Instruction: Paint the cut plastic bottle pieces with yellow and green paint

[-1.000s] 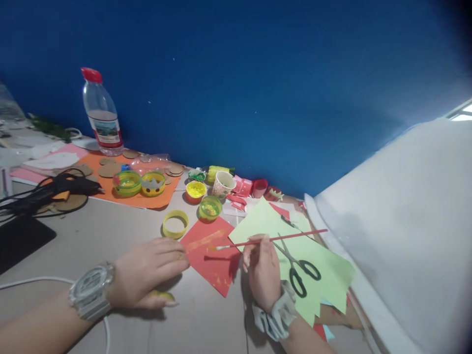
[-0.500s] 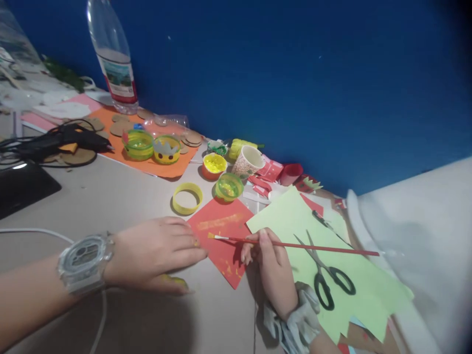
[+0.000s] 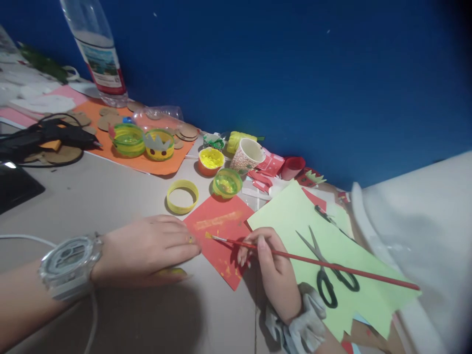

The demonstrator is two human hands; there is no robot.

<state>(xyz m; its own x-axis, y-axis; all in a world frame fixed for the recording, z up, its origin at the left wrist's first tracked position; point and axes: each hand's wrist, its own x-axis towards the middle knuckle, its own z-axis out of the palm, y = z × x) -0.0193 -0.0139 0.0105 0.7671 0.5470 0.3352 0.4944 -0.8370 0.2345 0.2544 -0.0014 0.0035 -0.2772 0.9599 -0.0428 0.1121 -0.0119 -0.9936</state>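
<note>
My right hand (image 3: 271, 260) pinches a red-handled paintbrush (image 3: 306, 258), its bristles tipped with yellow over the red paper (image 3: 212, 211). Orange-yellow paint streaks mark that paper. My left hand (image 3: 151, 250) lies flat on the table, fingertips at the paper's left edge, with yellow-green paint on the thumb. Just beyond stand a yellow ring (image 3: 182, 196), a green and yellow clear cup (image 3: 227, 183) and an orange cup of yellow paint (image 3: 211, 161). Whether the bristles touch the paper I cannot tell.
Scissors (image 3: 326, 268) lie on light green paper (image 3: 273, 211) at the right. Behind are a patterned paper cup (image 3: 248, 155) and a plastic bottle (image 3: 101, 64). A glue gun (image 3: 62, 132) and two painted cups, one with a grey crown (image 3: 159, 145), sit at the left.
The brush's handle end has swung down and toward me, over the scissors, while its tip stays above the red paper. The view has shifted slightly; my left hand stays flat.
</note>
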